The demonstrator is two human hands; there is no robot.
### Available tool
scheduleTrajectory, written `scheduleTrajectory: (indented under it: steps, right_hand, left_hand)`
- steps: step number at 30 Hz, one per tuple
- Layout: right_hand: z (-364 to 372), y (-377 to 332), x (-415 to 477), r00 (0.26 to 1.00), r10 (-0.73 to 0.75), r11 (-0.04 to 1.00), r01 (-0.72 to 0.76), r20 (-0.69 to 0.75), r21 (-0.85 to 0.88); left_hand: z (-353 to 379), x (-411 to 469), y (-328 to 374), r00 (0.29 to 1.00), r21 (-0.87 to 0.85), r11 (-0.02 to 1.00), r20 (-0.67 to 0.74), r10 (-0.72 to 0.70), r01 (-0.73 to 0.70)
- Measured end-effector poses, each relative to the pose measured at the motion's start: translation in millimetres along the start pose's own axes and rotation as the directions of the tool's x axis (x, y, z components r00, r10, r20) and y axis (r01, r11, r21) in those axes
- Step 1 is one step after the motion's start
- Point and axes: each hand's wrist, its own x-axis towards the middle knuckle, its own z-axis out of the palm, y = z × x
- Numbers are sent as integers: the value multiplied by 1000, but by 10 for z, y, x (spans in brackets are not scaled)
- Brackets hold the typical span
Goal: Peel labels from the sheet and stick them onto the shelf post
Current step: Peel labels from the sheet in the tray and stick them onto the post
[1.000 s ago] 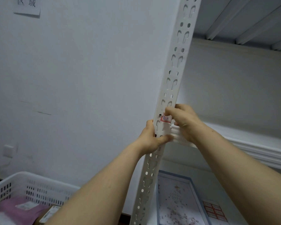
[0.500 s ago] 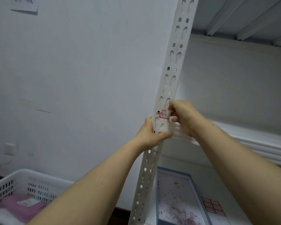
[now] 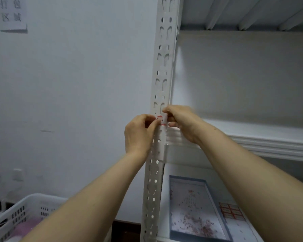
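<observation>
Change: the left hand [image 3: 140,135] has let go of the post [image 3: 162,67] below the label [image 3: 162,121] and come up level with it; the right hand [image 3: 180,120] stays at the label's right end; the post now looks close to upright in the view instead of leaning.
Sign: paper with printed characters on the wall, top left corner [image 3: 12,15].
Sockets: two white plates low on the wall, by the left edge [image 3: 17,174].
Basket: white slotted plastic, bottom left corner [image 3: 16,213], something pink inside it [image 3: 27,227].
Left hand: fingers curled, thumb and forefinger tips closed on the label's left end, at the post's left edge.
Post: white perforated steel, long axis vertical, running from top to bottom of the view with its lower end a little to the left.
Label: small and white with a red border, on the post's front face just above the shelf [image 3: 252,137]; long axis horizontal, across the post, dark writing on it too blurred to read.
Right hand: fingers curled, tips pinching the label's right end at the post's right edge.
Shelf: white ribbed front rim meeting the post just under both hands.
Board: blue-framed, lying flat on the lower shelf beside the post [image 3: 191,208].
Label sheet: red-bordered labels in rows, flat on the lower shelf right of the board [image 3: 232,211], partly behind the right forearm.
</observation>
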Motion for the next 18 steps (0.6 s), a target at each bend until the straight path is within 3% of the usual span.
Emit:
scheduleTrajectory:
  steps: [5,18]
  right_hand:
    - [-11,35,22,1000,-27,999,27,14,-27]
    - [-37,60,46,999,-13,1000,13,44,-14]
  left_hand:
    - [-26,33,27,1000,19,1000,18,13,-14]
    - [-68,86,132,984,298,947,160,75,-121]
